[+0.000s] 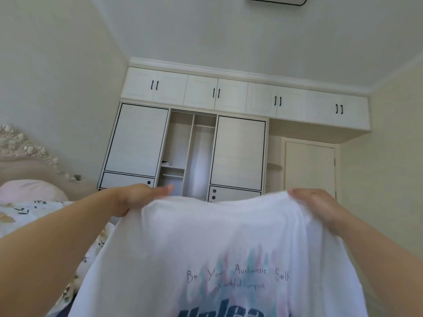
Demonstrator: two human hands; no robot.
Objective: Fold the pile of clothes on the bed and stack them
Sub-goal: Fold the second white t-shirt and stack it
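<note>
A: Step in hand? Looks like shaking out the white printed T-shirt (229,248) before the fold. It fills the lower centre of the frame, held up in the air over the bed (13,223) at lower left.

B: Agreed. To do it well, I'd say keep the top edge taut and level between both hands, let the body hang free, then lay it flat on the bed, smoothing wrinkles before folding sleeves in.

A: Grips?

B: Left hand (135,197), centre-left, is clenched on the shirt's top edge, thumb pointing right. Right hand (315,207), centre-right, has fabric bunched under its curled fingers, so also grasping the shirt.

A: Pose?

B: Both forearms stretch forward and up from the bottom corners, hands about level and well apart. The rest of the pile isn't in view. Wardrobe (183,152) behind, middle section open.
</note>
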